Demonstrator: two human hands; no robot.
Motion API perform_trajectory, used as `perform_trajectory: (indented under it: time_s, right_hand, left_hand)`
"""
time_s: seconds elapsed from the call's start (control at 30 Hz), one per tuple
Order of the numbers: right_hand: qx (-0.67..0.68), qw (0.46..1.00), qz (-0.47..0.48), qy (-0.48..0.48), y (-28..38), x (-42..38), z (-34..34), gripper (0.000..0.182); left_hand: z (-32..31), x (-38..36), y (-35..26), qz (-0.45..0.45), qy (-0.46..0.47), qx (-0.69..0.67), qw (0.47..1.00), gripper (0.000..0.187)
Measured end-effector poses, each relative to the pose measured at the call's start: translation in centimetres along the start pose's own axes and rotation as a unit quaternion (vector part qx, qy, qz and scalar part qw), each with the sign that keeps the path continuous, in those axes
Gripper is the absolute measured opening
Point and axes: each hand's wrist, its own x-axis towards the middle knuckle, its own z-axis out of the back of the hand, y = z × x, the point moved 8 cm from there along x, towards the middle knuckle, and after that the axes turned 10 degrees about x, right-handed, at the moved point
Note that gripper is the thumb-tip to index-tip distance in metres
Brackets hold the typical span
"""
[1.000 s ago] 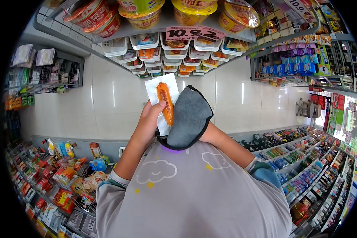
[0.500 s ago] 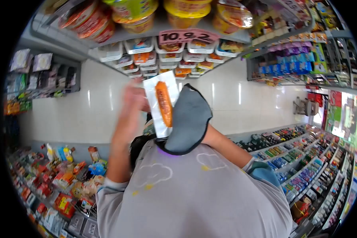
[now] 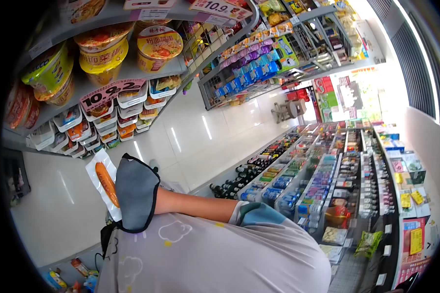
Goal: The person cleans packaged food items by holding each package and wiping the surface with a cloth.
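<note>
My right hand [image 3: 161,200] is low on the left, almost wholly wrapped in a grey cloth [image 3: 136,191] with a black edge; only the wrist and forearm show. Against the cloth it holds a white packet with an orange sausage [image 3: 105,183] in it, upright in front of my chest. My left hand is out of view.
Shelves of instant noodle bowls [image 3: 157,45] and trays with a price tag [image 3: 111,93] stand at the upper left. A white tiled aisle floor [image 3: 190,132] runs up the middle. Low shelves with bottles and packets [image 3: 298,180] line the right. A snack rack [image 3: 259,63] stands at the back.
My left hand let go of the sausage packet and left the view. The camera swung to the right, so the packet and cloth now sit low on the left.
</note>
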Motion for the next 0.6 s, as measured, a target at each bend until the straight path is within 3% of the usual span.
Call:
perform_trajectory:
  time_s: [0.07,0.17,0.23,0.27,0.5,0.6]
  right_hand:
    - [0.018,0.999,-0.043,0.011,-0.1,0.5,-0.3,0.034]
    - [-0.039,0.999,-0.01,0.015,-0.4,0.1,0.0,0.036]
    - [-0.029,0.999,0.015,-0.03,0.6,0.1,0.3,0.036]
    - [0.059,0.997,0.001,-0.053,0.7,0.1,0.7,0.029]
    - [0.02,0.997,0.031,-0.072,1.1,1.1,1.7,0.029]
    - [0.017,0.999,-0.042,-0.009,0.0,1.5,1.2,0.035]
  left_hand:
    - [-0.8,0.3,-0.3,-0.004,0.005,-0.011,1.0,0.039]
    - [-1.9,1.0,-0.4,-0.008,0.003,-0.036,0.999,0.039]
    - [-2.2,1.2,-0.3,-0.006,-0.002,-0.043,0.999,0.039]
    - [-2.2,1.3,-0.2,-0.007,-0.003,-0.043,0.999,0.039]
    - [-2.7,2.3,0.3,-0.007,-0.002,-0.049,0.999,0.038]
    - [-2.8,2.6,0.4,-0.006,0.001,-0.054,0.999,0.038]
